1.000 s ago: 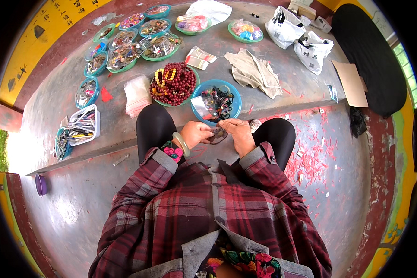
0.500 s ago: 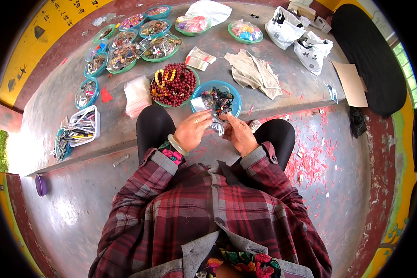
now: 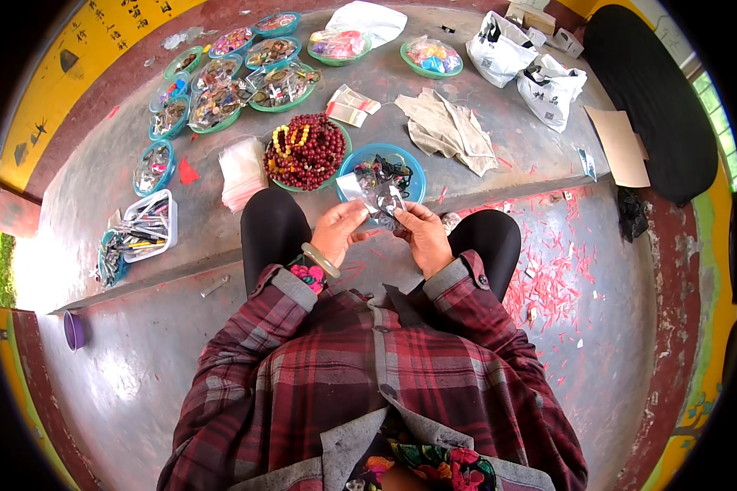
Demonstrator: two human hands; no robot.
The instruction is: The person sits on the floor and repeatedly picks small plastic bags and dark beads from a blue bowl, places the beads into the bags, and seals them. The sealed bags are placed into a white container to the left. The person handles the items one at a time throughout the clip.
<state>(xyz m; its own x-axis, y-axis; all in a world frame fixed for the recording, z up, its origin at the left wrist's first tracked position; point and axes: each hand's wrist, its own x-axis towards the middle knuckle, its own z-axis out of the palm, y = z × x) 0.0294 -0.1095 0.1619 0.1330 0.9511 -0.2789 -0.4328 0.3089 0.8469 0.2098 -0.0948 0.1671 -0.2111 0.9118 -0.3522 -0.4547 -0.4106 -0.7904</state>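
A small clear plastic bag (image 3: 382, 200) with something dark in it is stretched between my hands, at the near rim of a blue bowl (image 3: 422, 182). My left hand (image 3: 336, 236), a pale bangle on its wrist, pinches the bag's left side beside a white card-like piece (image 3: 350, 186). On the other side, my right hand (image 3: 426, 238) grips the bag between thumb and fingers. Dark cords with coloured bits (image 3: 391, 172) fill the bowl. What exactly is inside the bag is too small to make out.
Left of the bowl sit dark red bead strings (image 3: 311, 155) and a stack of clear bags (image 3: 243, 168). A beige cloth (image 3: 446, 127) lies at the right. Several bowls of trinkets (image 3: 280, 86) stand farther back. Red scraps (image 3: 557, 262) litter the lower floor beyond the ledge.
My left hand has turned and drawn slightly down and left. The bag now lies higher, over the bowl's near rim, and the silvery shape below my right fingers no longer shows.
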